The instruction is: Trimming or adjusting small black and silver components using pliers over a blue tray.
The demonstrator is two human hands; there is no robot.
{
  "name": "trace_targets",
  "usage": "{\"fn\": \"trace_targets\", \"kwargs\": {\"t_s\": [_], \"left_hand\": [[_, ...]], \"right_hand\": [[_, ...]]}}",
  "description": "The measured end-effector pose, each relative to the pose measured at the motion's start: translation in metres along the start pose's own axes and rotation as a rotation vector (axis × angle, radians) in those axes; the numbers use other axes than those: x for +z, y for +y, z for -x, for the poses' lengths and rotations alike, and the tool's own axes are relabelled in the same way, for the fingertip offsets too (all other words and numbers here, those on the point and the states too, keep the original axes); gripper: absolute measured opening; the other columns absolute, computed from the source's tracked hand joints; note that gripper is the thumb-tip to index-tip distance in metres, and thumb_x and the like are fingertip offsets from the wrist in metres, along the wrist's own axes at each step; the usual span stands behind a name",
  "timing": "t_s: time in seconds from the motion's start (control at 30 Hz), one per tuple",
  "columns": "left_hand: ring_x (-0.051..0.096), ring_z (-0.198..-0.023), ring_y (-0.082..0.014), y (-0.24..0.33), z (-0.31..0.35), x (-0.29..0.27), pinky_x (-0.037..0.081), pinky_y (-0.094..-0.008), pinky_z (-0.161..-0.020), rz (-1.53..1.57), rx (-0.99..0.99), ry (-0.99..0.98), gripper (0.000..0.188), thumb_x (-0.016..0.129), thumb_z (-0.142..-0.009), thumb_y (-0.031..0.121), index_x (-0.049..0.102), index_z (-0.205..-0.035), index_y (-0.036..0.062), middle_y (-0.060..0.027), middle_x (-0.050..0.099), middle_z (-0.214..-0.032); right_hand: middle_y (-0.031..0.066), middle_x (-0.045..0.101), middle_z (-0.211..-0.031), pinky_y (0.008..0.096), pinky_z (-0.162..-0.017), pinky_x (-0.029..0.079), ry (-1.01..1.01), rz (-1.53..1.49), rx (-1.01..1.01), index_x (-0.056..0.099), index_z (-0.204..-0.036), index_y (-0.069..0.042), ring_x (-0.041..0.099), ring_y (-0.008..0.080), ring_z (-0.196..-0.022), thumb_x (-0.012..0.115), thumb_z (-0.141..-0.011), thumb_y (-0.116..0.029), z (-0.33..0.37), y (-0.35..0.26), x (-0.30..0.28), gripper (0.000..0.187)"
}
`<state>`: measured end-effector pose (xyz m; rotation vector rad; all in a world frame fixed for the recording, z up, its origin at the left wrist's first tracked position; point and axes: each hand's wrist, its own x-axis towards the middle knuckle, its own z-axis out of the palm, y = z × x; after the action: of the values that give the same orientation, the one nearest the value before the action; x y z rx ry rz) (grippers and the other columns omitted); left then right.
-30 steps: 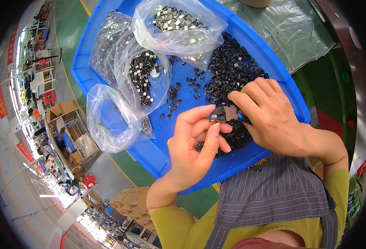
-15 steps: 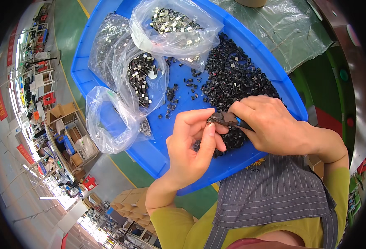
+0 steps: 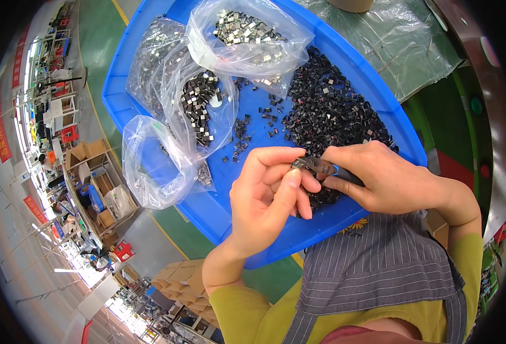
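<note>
My right hand (image 3: 379,175) is wrapped round a pair of pliers (image 3: 325,167) with dark handles and a touch of blue near the joint. The jaws point left and meet a small black piece (image 3: 300,163). That piece is pinched between the thumb and fingertips of my left hand (image 3: 270,192); its exact shape is mostly hidden. Both hands are over the near side of a blue tray (image 3: 218,221). Beyond them spreads a heap of small black square parts (image 3: 333,103).
Clear plastic bags stand in the tray's left and far parts. One holds silvery square pieces (image 3: 244,28), another dark and silvery pieces (image 3: 198,106); a nearer bag (image 3: 149,166) gapes. Plastic sheeting (image 3: 390,46) lies beyond the tray. Shelves and cartons (image 3: 101,192) stand on the left.
The pliers have turned slightly in my right hand, and more of their jaws and handle shows. My left hand keeps its pinch in nearly the same place.
</note>
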<state>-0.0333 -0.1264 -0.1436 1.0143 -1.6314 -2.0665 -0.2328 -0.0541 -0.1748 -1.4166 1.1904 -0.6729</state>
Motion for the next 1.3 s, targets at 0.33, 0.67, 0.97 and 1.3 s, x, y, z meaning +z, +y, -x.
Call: {"fn": "trace_targets", "kwargs": {"t_s": [0.33,0.67,0.97,1.3], "left_hand": [[0.060,-0.060,-0.0094,-0.003,0.000,0.002,0.049,-0.0216,-0.055,-0.149,0.040,0.090,0.025,0.047,-0.095,-0.001,0.046,-0.120,-0.0033,-0.0122,0.066,-0.086],[0.058,-0.055,-0.0094,0.003,0.000,-0.002,0.044,-0.0198,-0.049,0.043,-0.090,0.051,0.025,0.046,-0.097,0.003,0.042,-0.121,-0.0011,-0.0126,0.065,-0.086],[0.059,-0.054,-0.0106,0.002,-0.001,-0.005,0.042,-0.0195,-0.047,0.141,-0.114,0.037,0.022,0.046,-0.098,0.006,0.042,-0.119,0.0002,-0.0132,0.065,-0.086],[0.060,-0.055,-0.0106,0.004,-0.001,-0.004,0.041,-0.0194,-0.048,0.085,-0.102,0.053,0.021,0.045,-0.098,0.005,0.042,-0.119,0.0005,-0.0135,0.065,-0.089]], "right_hand": [[0.0102,0.054,-0.084,0.0390,-0.070,0.042,0.307,0.475,-0.142,0.054,-0.096,-0.005,0.055,0.0291,-0.081,0.072,-0.070,-0.007,-0.003,0.005,0.010,0.031],[0.0110,0.055,-0.081,0.0415,-0.069,0.044,0.289,0.426,-0.118,0.054,-0.098,-0.003,0.056,0.0308,-0.079,0.070,-0.073,-0.008,-0.002,0.009,0.010,0.030],[0.0115,0.055,-0.082,0.0421,-0.070,0.044,0.276,0.433,-0.120,0.054,-0.097,-0.003,0.057,0.0315,-0.080,0.070,-0.074,-0.009,-0.002,0.008,0.009,0.029],[0.0110,0.054,-0.084,0.0403,-0.071,0.042,0.290,0.425,-0.123,0.055,-0.101,-0.003,0.055,0.0303,-0.081,0.071,-0.073,-0.008,-0.002,0.008,0.010,0.033]]}}
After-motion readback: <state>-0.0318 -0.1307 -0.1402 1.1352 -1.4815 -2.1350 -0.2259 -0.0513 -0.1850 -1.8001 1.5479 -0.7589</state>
